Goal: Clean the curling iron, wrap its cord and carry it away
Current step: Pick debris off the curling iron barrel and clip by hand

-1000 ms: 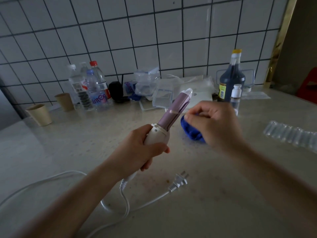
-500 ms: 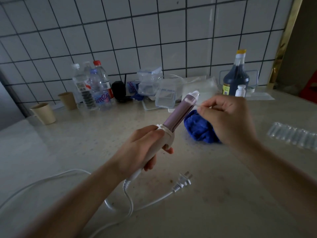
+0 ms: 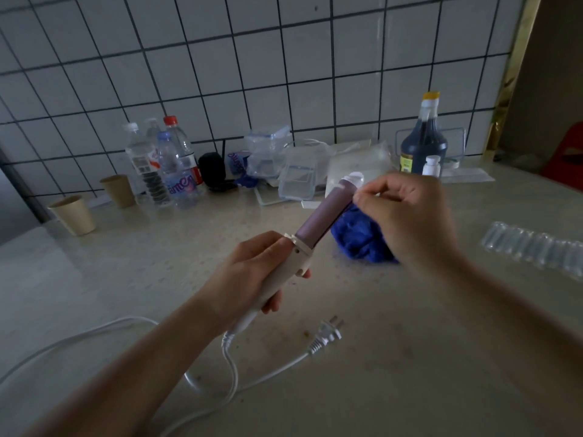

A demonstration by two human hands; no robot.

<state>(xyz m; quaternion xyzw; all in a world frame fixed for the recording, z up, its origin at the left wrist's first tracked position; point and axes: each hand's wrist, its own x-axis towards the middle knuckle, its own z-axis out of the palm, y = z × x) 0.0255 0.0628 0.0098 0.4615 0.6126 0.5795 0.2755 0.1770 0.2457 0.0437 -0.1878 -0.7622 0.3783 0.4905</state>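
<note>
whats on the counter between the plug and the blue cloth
Nothing: in the head view, the counter between the plug and the blue cloth is bare, apart from a few small specks.

Behind right hand (image 3: 407, 222): blue cloth (image 3: 359, 238), bottles (image 3: 164, 171), containers (image 3: 298, 179) crowd the wall. Right: plastic vials (image 3: 536, 247). Below left hand (image 3: 252, 279): cord (image 3: 233, 373), plug (image 3: 326, 337). Bare desk (image 3: 410, 357) near right.

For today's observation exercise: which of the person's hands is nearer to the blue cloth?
The right hand. It hovers just over the blue cloth, by the iron's tip. The left hand grips the iron's handle, apart from the cloth.
</note>
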